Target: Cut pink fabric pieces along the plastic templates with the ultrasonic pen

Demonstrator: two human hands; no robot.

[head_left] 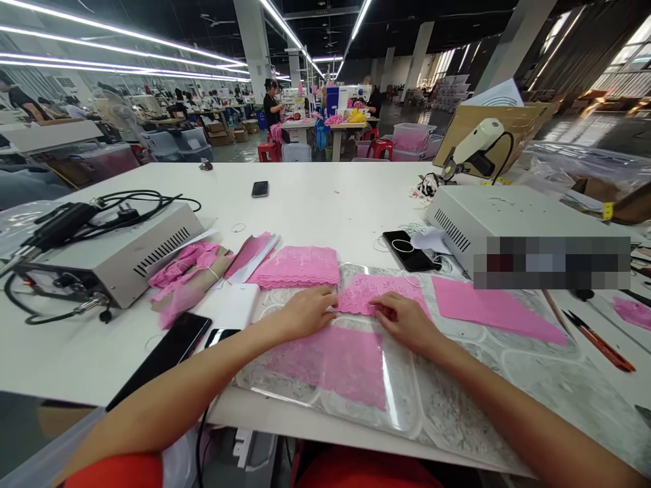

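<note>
A scalloped piece of pink lace (363, 288) lies on a clear plastic sheet in front of me. My left hand (311, 312) is closed at the lace's left end, its fingertips pinching the edge. At the lower edge, my right hand (404, 320) has thumb and fingers drawn together on the same lace. Nearer to me is a sheer pink piece (353, 362), partly under my left wrist. Beyond my left hand sits a stack of pink lace (300, 266). To the right of my right hand lies a flat pink fabric panel (488, 308).
Grey metal boxes stand at left (127, 251) and right (513, 210). A handheld tool with a black cable (66, 227) rests on the left one. Phones (407, 251), a bundle of pink fabric (190, 268) and an orange-handled cutter (605, 349) lie about. People work at machines behind.
</note>
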